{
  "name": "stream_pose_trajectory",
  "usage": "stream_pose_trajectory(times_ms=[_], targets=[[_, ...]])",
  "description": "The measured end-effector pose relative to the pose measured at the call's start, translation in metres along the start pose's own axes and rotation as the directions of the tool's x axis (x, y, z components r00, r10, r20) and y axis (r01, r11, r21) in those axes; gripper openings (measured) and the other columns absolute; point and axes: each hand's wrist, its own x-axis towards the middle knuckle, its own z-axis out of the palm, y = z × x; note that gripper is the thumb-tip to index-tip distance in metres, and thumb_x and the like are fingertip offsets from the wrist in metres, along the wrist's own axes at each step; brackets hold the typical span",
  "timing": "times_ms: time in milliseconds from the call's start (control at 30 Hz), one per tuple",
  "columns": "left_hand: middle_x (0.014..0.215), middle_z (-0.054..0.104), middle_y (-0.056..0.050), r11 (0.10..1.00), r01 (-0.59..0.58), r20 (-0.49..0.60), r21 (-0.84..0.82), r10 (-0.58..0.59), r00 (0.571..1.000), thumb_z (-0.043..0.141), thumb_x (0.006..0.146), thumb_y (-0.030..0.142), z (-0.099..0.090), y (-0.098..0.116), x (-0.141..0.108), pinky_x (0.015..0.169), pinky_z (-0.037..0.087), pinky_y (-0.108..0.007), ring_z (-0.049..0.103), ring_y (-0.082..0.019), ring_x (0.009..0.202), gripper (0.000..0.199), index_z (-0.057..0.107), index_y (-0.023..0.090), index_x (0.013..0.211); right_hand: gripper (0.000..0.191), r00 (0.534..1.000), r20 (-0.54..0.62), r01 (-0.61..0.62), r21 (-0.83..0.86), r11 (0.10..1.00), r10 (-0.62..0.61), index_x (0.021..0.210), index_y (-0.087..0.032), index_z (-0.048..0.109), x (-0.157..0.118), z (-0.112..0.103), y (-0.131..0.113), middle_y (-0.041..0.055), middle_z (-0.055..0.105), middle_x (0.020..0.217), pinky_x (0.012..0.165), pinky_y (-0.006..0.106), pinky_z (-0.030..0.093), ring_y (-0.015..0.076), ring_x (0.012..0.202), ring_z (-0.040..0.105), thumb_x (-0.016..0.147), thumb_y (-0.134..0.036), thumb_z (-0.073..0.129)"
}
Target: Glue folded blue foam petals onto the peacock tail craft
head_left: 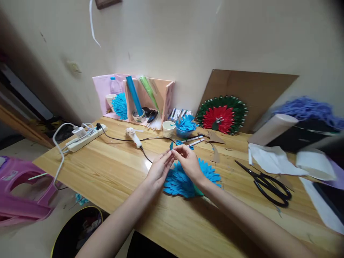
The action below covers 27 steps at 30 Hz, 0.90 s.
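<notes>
near the middle of the frame, the fingertips of the left hand [159, 169] and the right hand [188, 163] come together, both pinching the lower end of a small blue piece [171, 146], whose tip sticks up above them; which hand bears more of the grip i cannot tell. just below and behind the right hand, a layered blue petal cluster [178, 182] lies on the wooden table [115, 168]. the step in hand looks like shaping or folding this single piece; the next move seems to call for a light, steady pinch so the fold does not spring loose. beyond the hands, near the centre, stand a bowl of blue strips [186, 124] and a paper cup [168, 129]; black scissors [264, 183] lie at the right of the frame, well apart from the hands.
</notes>
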Motion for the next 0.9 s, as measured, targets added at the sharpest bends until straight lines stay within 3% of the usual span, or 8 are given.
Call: stream_pose_trajectory(times_ms=[133, 200, 300, 400, 533, 633, 733, 900], targets=[[0.081, 0.068, -0.005, 0.977, 0.045, 0.138, 0.208, -0.075, 0.988, 0.063, 0.070, 0.007, 0.027, -0.026, -0.010, 0.080, 0.047, -0.022, 0.062, -0.010, 0.073, 0.010, 0.067, 0.013, 0.078, 0.017, 0.993, -0.114, 0.018, -0.053, 0.998, -0.024, 0.078, -0.018, 0.055, -0.019, -0.053, -0.005, 0.0038, 0.059, 0.077, 0.066, 0.027, 0.048, 0.0159, 0.073, 0.056, 0.076, -0.035, 0.056], [0.089, 0.067, -0.007, 0.908, -0.025, 0.172, 0.419, -0.052, 0.984, 0.066, 0.068, 0.013, 0.029, -0.033, -0.012, 0.079, 0.047, -0.025, 0.061, -0.014, 0.082, 0.016, 0.067, 0.014, 0.084, 0.019, 0.984, -0.176, -0.006, -0.088, 0.996, -0.010, 0.076, -0.018, 0.054, -0.028, -0.084, -0.005, 0.0037, 0.058, 0.075, 0.062, 0.027, 0.048, 0.0157, 0.071, 0.055, 0.075, -0.037, 0.057], [0.096, 0.065, -0.009, 0.611, -0.342, 0.213, 0.714, 0.276, 0.937, 0.063, 0.071, 0.026, 0.012, -0.035, -0.008, 0.078, 0.046, -0.029, 0.059, -0.019, 0.089, 0.021, 0.065, 0.015, 0.088, 0.024, 0.972, -0.225, -0.086, -0.107, 0.990, 0.060, 0.074, -0.018, 0.053, -0.045, -0.133, 0.004, 0.0027, 0.056, 0.073, 0.064, 0.028, 0.049, 0.0150, 0.068, 0.055, 0.072, -0.041, 0.059], [0.101, 0.062, -0.011, 0.395, -0.354, 0.191, 0.848, 0.396, 0.898, 0.061, 0.070, 0.038, -0.015, -0.030, 0.001, 0.081, 0.044, -0.034, 0.058, -0.021, 0.092, 0.035, 0.060, 0.014, 0.096, 0.029, 0.950, -0.198, -0.249, -0.021, 0.968, 0.240, 0.072, -0.018, 0.053, -0.064, -0.169, 0.019, 0.0028, 0.058, 0.073, 0.074, 0.033, 0.049, 0.0170, 0.074, 0.059, 0.068, -0.045, 0.062], [0.093, 0.064, -0.009, 0.361, -0.274, 0.164, 0.891, 0.308, 0.937, 0.064, 0.065, 0.043, -0.030, -0.023, 0.010, 0.082, 0.044, -0.035, 0.059, -0.022, 0.090, 0.040, 0.059, 0.014, 0.092, 0.032, 0.915, -0.073, -0.387, 0.126, 0.913, 0.397, 0.070, -0.017, 0.052, -0.084, -0.180, 0.033, 0.0042, 0.062, 0.078, 0.083, 0.037, 0.047, 0.0200, 0.083, 0.062, 0.064, -0.046, 0.066], [0.086, 0.065, -0.007, 0.386, -0.222, 0.126, 0.896, 0.259, 0.958, 0.071, 0.055, 0.043, -0.019, -0.019, 0.013, 0.076, 0.045, -0.033, 0.060, -0.022, 0.084, 0.045, 0.059, 0.014, 0.088, 0.032, 0.925, -0.046, -0.369, 0.135, 0.920, 0.378, 0.069, -0.018, 0.052, -0.090, -0.172, 0.034, 0.0032, 0.063, 0.078, 0.085, 0.037, 0.046, 0.0198, 0.085, 0.062, 0.064, -0.046, 0.066], [0.072, 0.065, -0.004, 0.424, -0.148, 0.126, 0.894, 0.080, 0.989, 0.073, 0.049, 0.043, -0.006, -0.013, 0.018, 0.067, 0.046, -0.029, 0.061, -0.020, 0.074, 0.045, 0.061, 0.014, 0.081, 0.034, 0.928, -0.049, -0.354, 0.188, 0.916, 0.369, 0.070, -0.019, 0.051, -0.090, -0.168, 0.034, 0.0037, 0.065, 0.078, 0.084, 0.038, 0.047, 0.0204, 0.084, 0.063, 0.063, -0.048, 0.067], [0.059, 0.062, -0.002, 0.230, -0.196, 0.213, 0.953, -0.054, 0.976, 0.068, 0.054, 0.046, 0.001, 0.005, 0.038, 0.054, 0.041, -0.025, 0.055, -0.017, 0.058, 0.031, 0.063, 0.016, 0.063, 0.035, 0.917, -0.156, -0.330, 0.220, 0.918, 0.367, 0.071, -0.018, 0.050, -0.090, -0.182, 0.039, 0.0058, 0.067, 0.075, 0.073, 0.037, 0.053, 0.0196, 0.073, 0.066, 0.063, -0.048, 0.067]])
